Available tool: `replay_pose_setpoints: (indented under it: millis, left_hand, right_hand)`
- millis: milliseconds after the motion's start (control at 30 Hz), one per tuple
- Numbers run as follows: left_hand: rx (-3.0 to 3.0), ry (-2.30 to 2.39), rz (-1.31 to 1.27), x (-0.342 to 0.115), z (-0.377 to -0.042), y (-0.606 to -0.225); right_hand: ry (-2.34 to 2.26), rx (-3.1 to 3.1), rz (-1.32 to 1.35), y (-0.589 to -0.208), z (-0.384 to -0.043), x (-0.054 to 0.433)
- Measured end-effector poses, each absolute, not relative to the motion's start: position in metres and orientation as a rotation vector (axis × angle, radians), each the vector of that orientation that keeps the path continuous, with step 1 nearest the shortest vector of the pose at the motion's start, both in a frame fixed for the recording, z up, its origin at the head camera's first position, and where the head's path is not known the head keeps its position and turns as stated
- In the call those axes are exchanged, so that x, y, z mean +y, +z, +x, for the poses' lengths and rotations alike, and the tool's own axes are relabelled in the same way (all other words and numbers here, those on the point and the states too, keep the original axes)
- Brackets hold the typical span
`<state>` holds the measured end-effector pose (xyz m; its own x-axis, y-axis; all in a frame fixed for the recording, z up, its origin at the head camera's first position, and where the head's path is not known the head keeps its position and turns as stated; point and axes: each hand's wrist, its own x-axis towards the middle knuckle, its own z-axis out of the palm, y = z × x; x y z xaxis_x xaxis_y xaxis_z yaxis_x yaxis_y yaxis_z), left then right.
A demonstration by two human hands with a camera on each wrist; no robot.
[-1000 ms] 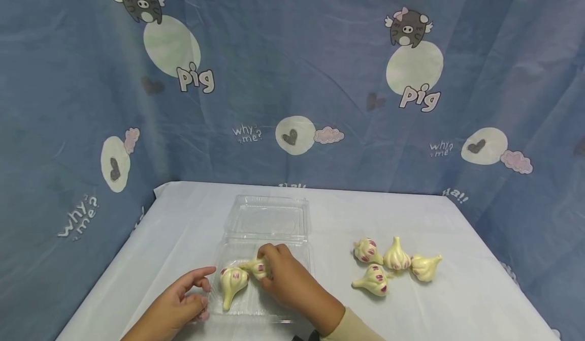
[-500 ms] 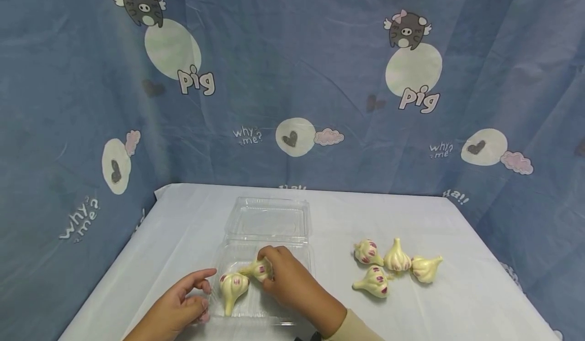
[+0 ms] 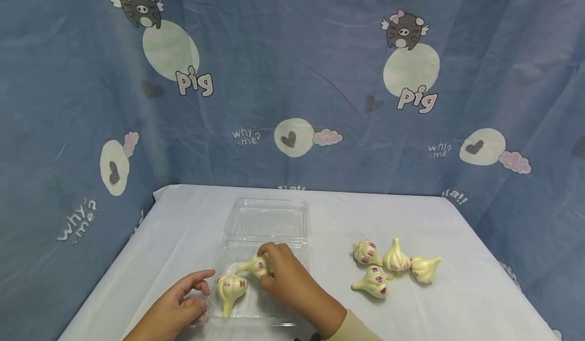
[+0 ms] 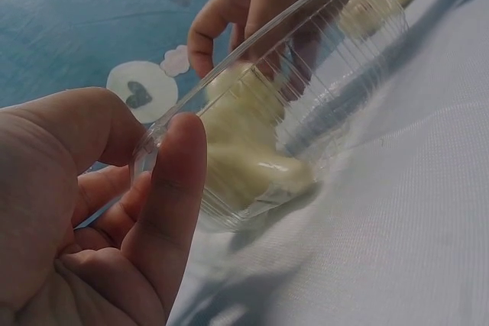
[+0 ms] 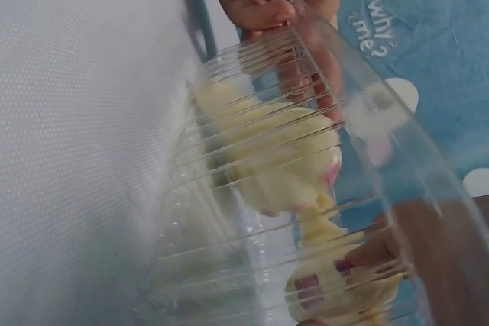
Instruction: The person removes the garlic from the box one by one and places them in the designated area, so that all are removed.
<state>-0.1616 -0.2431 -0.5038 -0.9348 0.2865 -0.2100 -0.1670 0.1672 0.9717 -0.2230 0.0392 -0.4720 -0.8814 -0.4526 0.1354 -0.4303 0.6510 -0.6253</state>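
A clear plastic clamshell box (image 3: pixel 256 321) lies on the table with its lid (image 3: pixel 269 221) folded back. In the head view, my right hand (image 3: pixel 290 282) grips a garlic bulb (image 3: pixel 258 266) inside the box, fingers over its round end and stem pointing left. A second garlic bulb (image 3: pixel 232 287) lies in the box's left part, stem toward me. At the left rim is my left hand (image 3: pixel 178 303); in the left wrist view its thumb (image 4: pixel 179 150) and fingers pinch the rim. The right wrist view shows both bulbs through the ribbed wall, the held bulb (image 5: pixel 309 292) partly hidden by fingers.
Several more garlic bulbs (image 3: pixel 396 257) sit in a cluster on the white tablecloth (image 3: pixel 466 290), right of the box. A blue printed curtain (image 3: pixel 292 76) hangs behind the table and along its sides.
The bulb in the box's left part has turned a little, its stem now pointing more straight toward me. The held bulb has shifted slightly in the right hand. The left hand stays at the rim.
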Motion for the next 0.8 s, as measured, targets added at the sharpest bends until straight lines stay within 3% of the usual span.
replay_pose_setpoints:
  millis: [800]
  left_hand:
    - [2.028,1.854,0.191,-0.247,-0.164,-0.506]
  right_hand:
    - [-1.329,2.705,-0.725,-0.457,-0.222,0.048]
